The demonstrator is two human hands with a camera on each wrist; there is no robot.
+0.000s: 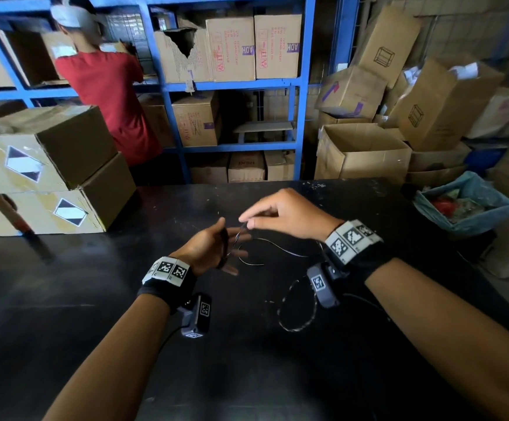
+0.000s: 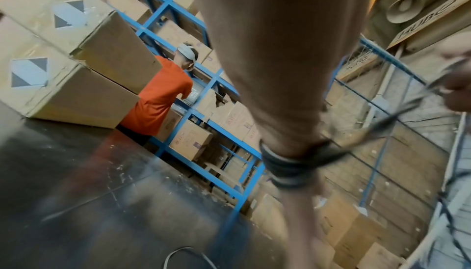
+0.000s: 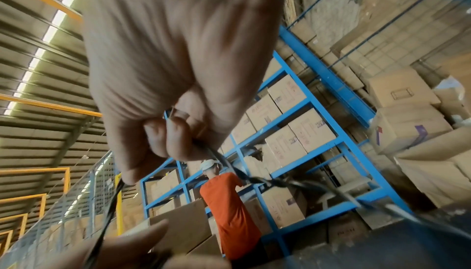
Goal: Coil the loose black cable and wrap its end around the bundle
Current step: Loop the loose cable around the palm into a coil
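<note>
Head view first, largest things down: one black table (image 1: 95,299) fills the foreground, with two stacked cardboard boxes (image 1: 49,165) on its far left corner and blue shelving (image 1: 301,86) behind, where one other person (image 1: 110,95) in a red shirt stands turned away; two hands work above the table's middle. One black cable (image 1: 265,243) is in play; its coiled turns sit round the left hand (image 1: 213,247), whose fingers are fairly straight and spread inside the loops, the bundle's long axis running roughly near-to-far along that hand. The right hand (image 1: 283,215) lies just to the right of the bundle, pinching a strand between thumb and forefinger; the rest of the free length trails rightward and toward the camera onto the table. A second, speckled loop (image 1: 295,308) lies on the table below the right wrist; whether it belongs to the same cable I cannot tell. By my reading, the coming turn falls to the right hand, carrying its strand leftward across the bundle.
</note>
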